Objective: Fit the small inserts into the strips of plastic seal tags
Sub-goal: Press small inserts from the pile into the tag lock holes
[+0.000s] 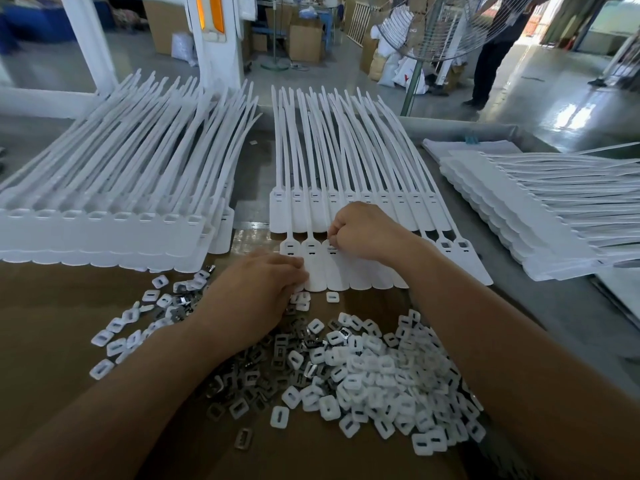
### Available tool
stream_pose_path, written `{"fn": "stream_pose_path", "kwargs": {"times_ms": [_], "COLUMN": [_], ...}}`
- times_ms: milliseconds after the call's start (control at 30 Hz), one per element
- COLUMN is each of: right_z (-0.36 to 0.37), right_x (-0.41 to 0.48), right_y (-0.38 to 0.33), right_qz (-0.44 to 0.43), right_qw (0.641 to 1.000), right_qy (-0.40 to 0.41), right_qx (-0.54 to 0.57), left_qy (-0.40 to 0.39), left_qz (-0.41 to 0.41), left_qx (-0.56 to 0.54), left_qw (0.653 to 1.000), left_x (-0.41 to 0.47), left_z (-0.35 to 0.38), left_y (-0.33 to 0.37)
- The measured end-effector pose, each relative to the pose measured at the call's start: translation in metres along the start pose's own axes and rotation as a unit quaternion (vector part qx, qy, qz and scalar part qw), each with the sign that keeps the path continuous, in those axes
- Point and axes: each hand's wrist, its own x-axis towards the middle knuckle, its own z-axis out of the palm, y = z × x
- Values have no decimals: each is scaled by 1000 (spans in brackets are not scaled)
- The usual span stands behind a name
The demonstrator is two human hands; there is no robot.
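Note:
A white strip of plastic seal tags (367,278) lies on the brown table in front of me, its long tails running away from me. My right hand (360,230) is curled over the third tag head from the left, and its fingertips pinch a small insert there. My left hand (256,289) lies at the strip's near left corner, fingers bent down onto loose inserts; what it holds is hidden. A heap of small white inserts (388,368) and metal clips (263,372) fills the table between my forearms.
A thick stack of tag strips (104,237) stands at the left, another stack (540,216) at the right. A second strip (346,202) lies behind the one I work on. A fan (436,26) and a standing person (495,57) are beyond the table.

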Motion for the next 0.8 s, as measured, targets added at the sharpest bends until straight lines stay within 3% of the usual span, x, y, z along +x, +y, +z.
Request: {"fn": "stream_pose_path", "kwargs": {"times_ms": [367, 800], "right_z": [-1, 2], "right_x": [-8, 0], "right_y": [7, 8], "right_qz": [-59, -21], "right_qw": [994, 992], "right_qy": [20, 42], "right_qx": [91, 114], "left_qy": [5, 6], "left_qz": [-2, 1], "left_qx": [-3, 6], "left_qw": [1000, 1000], "left_x": [0, 1], "left_z": [0, -1], "left_y": [1, 1]}}
